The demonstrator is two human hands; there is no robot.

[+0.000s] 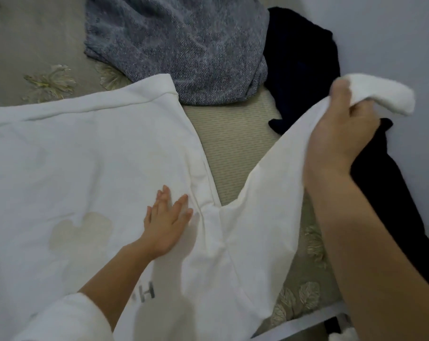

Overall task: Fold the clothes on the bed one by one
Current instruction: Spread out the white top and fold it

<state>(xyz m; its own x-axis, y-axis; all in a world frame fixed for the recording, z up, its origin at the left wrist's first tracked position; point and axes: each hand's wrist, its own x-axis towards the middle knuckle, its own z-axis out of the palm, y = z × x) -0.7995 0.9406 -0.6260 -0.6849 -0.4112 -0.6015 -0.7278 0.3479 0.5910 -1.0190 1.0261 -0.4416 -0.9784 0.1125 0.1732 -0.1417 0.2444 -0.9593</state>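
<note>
Lying on the bed: a white long-sleeved sweatshirt (85, 156), spread flat over the grey leaf-patterned bed (235, 143), its body filling the left and centre of the view.
Left hand (168, 225): flat on the sweatshirt's body just beside the armpit seam, fingers (181, 203) straight and slightly spread, pressing the cloth.
Right hand (341, 139): up above the bed at the right, fingers curled round the long white sleeve (257, 205) near its end.
Sleeve: held clear of the bed, stretched from the armpit up to the right hand.
Ribbed white cuff (385, 94): flops over beyond the grip.
Print: a faint beige shape (85, 232) and a grey letter H (148, 294) on the cloth near the left forearm.
Blue-grey knitted garment (184, 45): crumpled at the top, meeting the sweatshirt's upper corner.
Dark navy garment (304, 70): along the pale wall (392, 33), partly behind the right arm.
</note>
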